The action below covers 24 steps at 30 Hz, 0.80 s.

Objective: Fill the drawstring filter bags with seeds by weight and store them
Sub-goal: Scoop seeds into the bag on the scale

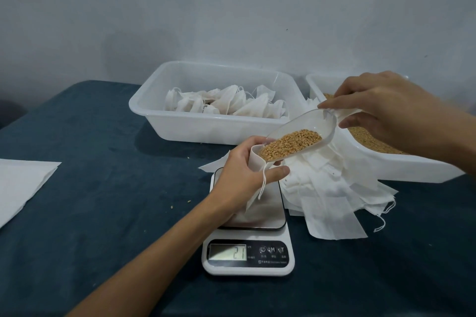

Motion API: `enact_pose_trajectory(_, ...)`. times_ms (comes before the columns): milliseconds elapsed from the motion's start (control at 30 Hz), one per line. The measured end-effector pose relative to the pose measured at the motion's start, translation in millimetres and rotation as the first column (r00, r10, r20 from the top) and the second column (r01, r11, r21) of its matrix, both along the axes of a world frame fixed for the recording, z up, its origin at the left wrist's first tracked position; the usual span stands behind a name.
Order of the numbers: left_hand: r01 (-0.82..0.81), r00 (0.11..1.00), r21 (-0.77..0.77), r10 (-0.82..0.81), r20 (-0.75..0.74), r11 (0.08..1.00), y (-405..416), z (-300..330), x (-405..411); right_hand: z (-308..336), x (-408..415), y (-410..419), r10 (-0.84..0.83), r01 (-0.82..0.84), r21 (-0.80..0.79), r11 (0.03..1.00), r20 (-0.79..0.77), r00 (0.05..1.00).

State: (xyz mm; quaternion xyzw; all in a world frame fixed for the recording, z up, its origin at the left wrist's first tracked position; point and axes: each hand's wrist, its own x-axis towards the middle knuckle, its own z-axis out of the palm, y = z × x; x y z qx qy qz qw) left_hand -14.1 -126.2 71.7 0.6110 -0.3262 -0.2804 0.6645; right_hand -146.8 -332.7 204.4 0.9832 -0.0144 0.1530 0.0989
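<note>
Two hands busy: left hand (pixel 242 175) pinches bag (pixel 255 159) mouth open, right hand (pixel 386 113) grips scoop (pixel 301 136) w/ seeds (pixel 291 145). Risk: narrow mouth folds shut, seeds spill onto scale (pixel 248 247) below.

Single head view, wide-angle, looks forward and down, close over scale (pixel 247 224) at lower centre; wall fills upper frame.
</note>
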Motion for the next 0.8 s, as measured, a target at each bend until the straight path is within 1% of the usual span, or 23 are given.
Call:
enact_pose_trajectory(300, 0.005, 1.000, 0.007, -0.005, -0.001, 1.000, 0.4, 0.4, 0.4, -1.4, 1.3, -0.8, 0.015, -0.015, -0.005, 1.000, 0.007, 1.000)
enact_pose_trajectory(800, 0.019, 0.999, -0.027, -0.020, -0.041, 0.999, 2.4, 6.8, -2.5, -1.0, 2.8, 1.5, 0.022, -0.022, -0.020, 1.000, 0.007, 1.000)
